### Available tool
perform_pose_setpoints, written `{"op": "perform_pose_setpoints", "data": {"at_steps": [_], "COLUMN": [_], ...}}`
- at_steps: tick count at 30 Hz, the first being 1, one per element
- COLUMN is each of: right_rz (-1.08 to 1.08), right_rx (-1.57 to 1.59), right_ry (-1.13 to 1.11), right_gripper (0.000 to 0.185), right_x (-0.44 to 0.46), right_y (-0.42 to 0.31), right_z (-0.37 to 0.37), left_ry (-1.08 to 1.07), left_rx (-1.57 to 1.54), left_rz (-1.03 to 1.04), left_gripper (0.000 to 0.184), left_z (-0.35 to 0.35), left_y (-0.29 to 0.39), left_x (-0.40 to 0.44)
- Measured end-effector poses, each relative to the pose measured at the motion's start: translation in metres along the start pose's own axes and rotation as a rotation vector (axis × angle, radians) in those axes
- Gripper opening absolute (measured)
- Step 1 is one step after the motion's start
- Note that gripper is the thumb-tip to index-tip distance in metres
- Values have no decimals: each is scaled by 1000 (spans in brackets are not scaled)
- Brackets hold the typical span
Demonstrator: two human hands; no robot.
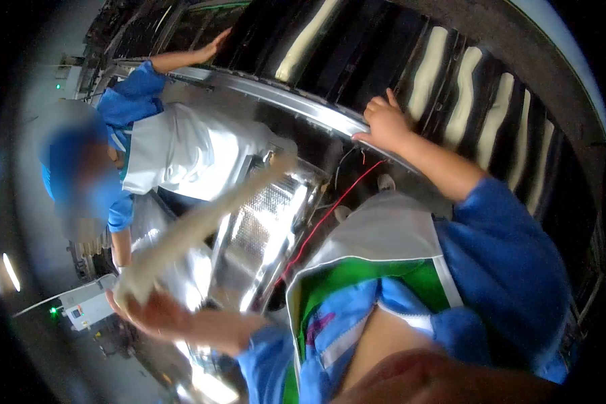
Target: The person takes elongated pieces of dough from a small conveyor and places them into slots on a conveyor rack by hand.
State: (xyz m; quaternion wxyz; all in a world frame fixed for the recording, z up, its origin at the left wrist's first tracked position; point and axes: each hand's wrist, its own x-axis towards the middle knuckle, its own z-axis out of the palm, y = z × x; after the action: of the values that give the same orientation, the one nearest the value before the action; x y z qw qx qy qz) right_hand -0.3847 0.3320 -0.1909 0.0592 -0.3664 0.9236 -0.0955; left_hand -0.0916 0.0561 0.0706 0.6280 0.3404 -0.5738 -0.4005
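Note:
My left hand [160, 314] is closed around one end of a long cream-coloured dough strip [212, 214], which is blurred by motion and slants up and away from the palm. My right hand [387, 124] is at the metal edge of a conveyor [283, 94], its fingers partly spread over the dark trough there. Nothing shows in that hand. A pale dough strip [427, 74] lies in a black trough just beyond it, and several more, such as one dough strip [463, 97], lie in the troughs to the right. Another dough strip [306, 42] lies farther left.
A co-worker [182, 151] in blue with a white apron stands to the left, one hand [212, 48] at the conveyor edge. Between us is a shiny metal surface [259, 232]. A red cable [330, 214] runs below the conveyor. A control box [87, 303] stands at the lower left.

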Motion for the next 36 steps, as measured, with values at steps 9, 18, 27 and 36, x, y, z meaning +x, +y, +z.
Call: {"op": "perform_pose_setpoints", "data": {"at_steps": [9, 18, 27, 36], "right_rz": [-43, -64, -84, -70], "right_rx": [-30, 39, 94, 50], "right_ry": [-53, 47, 110, 75], "right_gripper": [64, 60, 47, 51], "right_x": [-17, -21, -24, -25], "right_y": [23, 29, 41, 43], "right_z": [-2, 3, 1, -7], "left_ry": [-689, -1317, -1188, -1204], "left_rx": [-194, 576, 313, 704], "left_rz": [92, 376, -78, 504], "left_gripper": [28, 18, 15, 26], "left_z": [233, 301, 325, 205], "left_y": [-87, -199, -277, -211], "left_x": [-108, -220, -230, -165]}}
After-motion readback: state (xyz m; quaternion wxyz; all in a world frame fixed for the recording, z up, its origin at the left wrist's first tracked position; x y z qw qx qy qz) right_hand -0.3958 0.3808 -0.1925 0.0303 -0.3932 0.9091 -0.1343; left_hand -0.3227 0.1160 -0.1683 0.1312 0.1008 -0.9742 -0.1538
